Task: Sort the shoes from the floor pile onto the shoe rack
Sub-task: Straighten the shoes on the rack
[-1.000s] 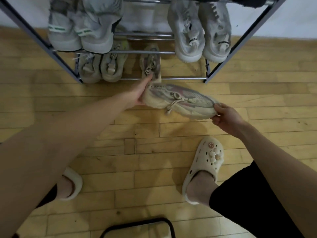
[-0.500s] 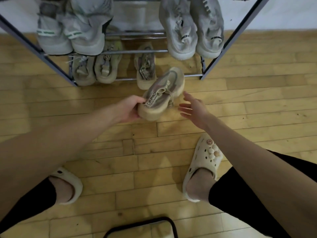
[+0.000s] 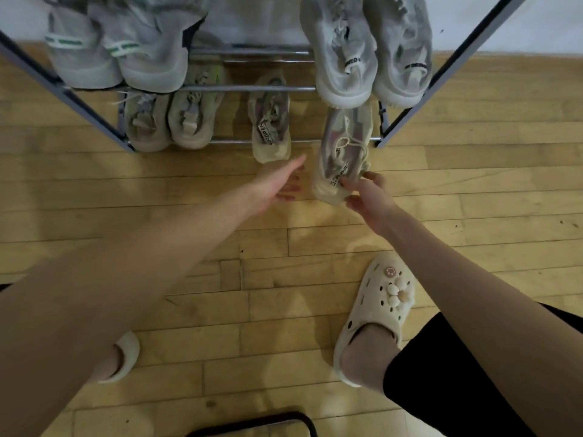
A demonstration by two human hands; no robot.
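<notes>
A beige sneaker (image 3: 342,152) with pink-grey mesh and loose laces points toe-first into the shoe rack's (image 3: 94,116) bottom tier, its heel sticking out over the floor. My right hand (image 3: 367,192) grips that heel. Its matching sneaker (image 3: 270,127) stands just to the left on the same tier. My left hand (image 3: 279,181) hovers between the two heels with fingers straight, holding nothing.
Two beige sneakers (image 3: 170,124) fill the bottom tier's left side. The tier above carries grey sneakers with green stripes (image 3: 113,48) and a grey pair (image 3: 369,48). My feet in cream clogs (image 3: 375,313) stand on the wooden floor. A black frame (image 3: 268,421) lies at the bottom edge.
The sneaker passed from my left hand to my right and turned toe-first into the bottom tier. My left hand let go and drew aside.
</notes>
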